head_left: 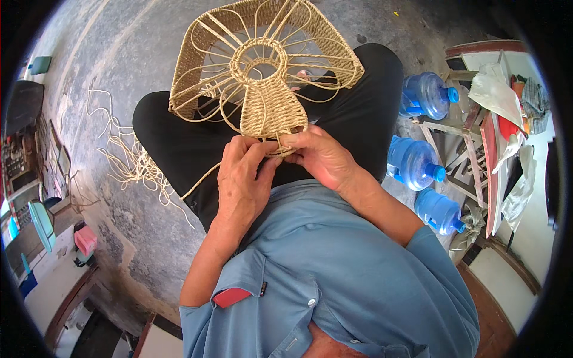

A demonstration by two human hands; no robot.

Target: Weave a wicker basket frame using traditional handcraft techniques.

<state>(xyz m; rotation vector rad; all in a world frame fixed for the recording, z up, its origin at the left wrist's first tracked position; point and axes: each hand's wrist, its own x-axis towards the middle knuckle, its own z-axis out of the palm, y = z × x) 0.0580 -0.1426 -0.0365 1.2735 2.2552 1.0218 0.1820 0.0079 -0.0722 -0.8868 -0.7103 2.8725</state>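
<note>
A large woven basket of straw-coloured cord rests on my lap, with a round ring at its middle, open looped spokes and a densely woven rim wall. At the near edge of its solid woven panel, my left hand pinches the cord work with thumb and fingers. Close beside it, my right hand grips the same edge, its fingertips nearly meeting the left ones. One strand of twisted cord runs from under my left hand down to the left. The exact spot between the fingertips is partly hidden.
Loose cord lies tangled on the concrete floor to the left. Several blue water jugs lie at the right, near a wooden frame and plastic sheeting. A pink container stands at the far left.
</note>
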